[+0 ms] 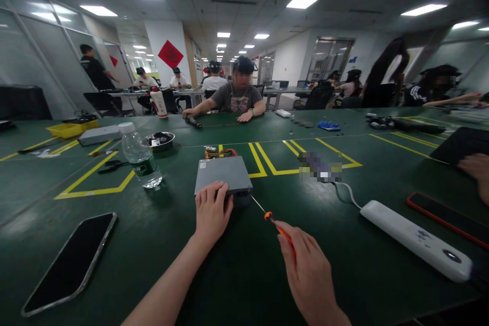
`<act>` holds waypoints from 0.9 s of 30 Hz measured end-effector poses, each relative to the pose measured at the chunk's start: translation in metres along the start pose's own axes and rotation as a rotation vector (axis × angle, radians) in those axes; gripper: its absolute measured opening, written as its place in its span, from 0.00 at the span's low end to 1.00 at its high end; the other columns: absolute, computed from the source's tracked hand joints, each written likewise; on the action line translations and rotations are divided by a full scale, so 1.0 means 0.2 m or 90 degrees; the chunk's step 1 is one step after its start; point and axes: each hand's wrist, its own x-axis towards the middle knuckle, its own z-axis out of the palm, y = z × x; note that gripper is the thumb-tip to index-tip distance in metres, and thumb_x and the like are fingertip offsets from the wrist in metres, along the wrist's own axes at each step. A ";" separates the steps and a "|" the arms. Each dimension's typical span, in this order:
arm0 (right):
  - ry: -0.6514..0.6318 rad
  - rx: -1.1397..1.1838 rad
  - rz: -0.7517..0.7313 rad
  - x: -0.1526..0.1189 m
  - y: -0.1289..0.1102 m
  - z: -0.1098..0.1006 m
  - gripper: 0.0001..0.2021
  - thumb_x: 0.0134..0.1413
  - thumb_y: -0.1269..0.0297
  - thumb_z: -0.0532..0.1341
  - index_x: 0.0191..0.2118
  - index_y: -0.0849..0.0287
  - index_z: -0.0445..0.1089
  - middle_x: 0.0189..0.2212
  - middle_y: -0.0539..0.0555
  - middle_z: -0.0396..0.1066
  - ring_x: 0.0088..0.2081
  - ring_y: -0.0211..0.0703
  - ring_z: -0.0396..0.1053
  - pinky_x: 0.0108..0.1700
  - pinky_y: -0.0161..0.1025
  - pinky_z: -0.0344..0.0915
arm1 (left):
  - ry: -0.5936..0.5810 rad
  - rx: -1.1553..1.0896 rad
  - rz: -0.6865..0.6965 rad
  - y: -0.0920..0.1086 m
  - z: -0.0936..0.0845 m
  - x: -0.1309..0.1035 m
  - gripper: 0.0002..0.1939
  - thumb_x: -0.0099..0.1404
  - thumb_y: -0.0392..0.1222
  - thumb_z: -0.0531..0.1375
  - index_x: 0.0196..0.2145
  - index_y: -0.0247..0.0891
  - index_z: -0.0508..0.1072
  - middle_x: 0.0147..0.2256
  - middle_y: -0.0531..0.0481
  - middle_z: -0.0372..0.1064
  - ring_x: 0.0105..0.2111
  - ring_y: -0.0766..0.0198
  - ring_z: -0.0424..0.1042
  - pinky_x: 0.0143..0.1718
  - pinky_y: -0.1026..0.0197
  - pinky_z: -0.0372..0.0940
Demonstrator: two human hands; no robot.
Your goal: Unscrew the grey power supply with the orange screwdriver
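A grey metal computer power supply [223, 170] lies flat on the green table, its bundle of coloured wires [221, 153] at the far side. My left hand [213, 209] rests on its near edge, with the fingers on top and the thumb at the front side, steadying the box. In my right hand [305, 260] is a screwdriver [269, 216] with an orange and black handle. Its thin shaft points up and left, and the tip is at the box's near right corner. Whether the tip sits in a screw I cannot make out.
A water bottle [141, 158] and a metal bowl [160, 140] stand to the left. One phone [72, 265] lies front left, another [451, 216] at right beside a white elongated device [414, 239] with a cable. Across the table sits a person [237, 94]. Yellow tape [263, 163] marks the tabletop.
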 end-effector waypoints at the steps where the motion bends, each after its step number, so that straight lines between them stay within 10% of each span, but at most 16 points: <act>1: -0.012 0.003 0.001 0.00 0.00 0.00 0.14 0.63 0.59 0.47 0.46 0.58 0.64 0.37 0.56 0.70 0.38 0.43 0.70 0.37 0.40 0.70 | 0.001 -0.002 0.000 0.00 0.00 0.00 0.14 0.62 0.41 0.54 0.45 0.40 0.67 0.46 0.43 0.65 0.46 0.53 0.62 0.47 0.50 0.55; 6: -0.033 -0.036 -0.069 -0.04 -0.02 0.00 0.17 0.64 0.60 0.44 0.52 0.61 0.60 0.42 0.62 0.66 0.42 0.47 0.69 0.39 0.42 0.70 | 0.000 -0.016 0.017 -0.01 0.00 -0.01 0.14 0.62 0.38 0.53 0.47 0.39 0.66 0.47 0.43 0.65 0.49 0.54 0.61 0.49 0.51 0.54; 16: -0.036 -0.097 -0.134 -0.01 0.04 0.01 0.20 0.65 0.57 0.38 0.47 0.61 0.62 0.30 0.56 0.68 0.21 0.37 0.69 0.19 0.31 0.64 | -0.043 -0.014 0.047 -0.01 -0.05 0.00 0.17 0.62 0.36 0.51 0.49 0.40 0.63 0.54 0.45 0.60 0.56 0.56 0.56 0.55 0.49 0.52; 27: -0.041 -0.030 -0.580 0.15 0.07 -0.03 0.17 0.57 0.79 0.44 0.43 0.66 0.68 0.41 0.69 0.71 0.28 0.40 0.70 0.30 0.37 0.63 | -0.063 -0.027 0.051 -0.02 -0.06 0.00 0.18 0.61 0.36 0.52 0.50 0.41 0.63 0.55 0.47 0.60 0.55 0.57 0.57 0.54 0.51 0.54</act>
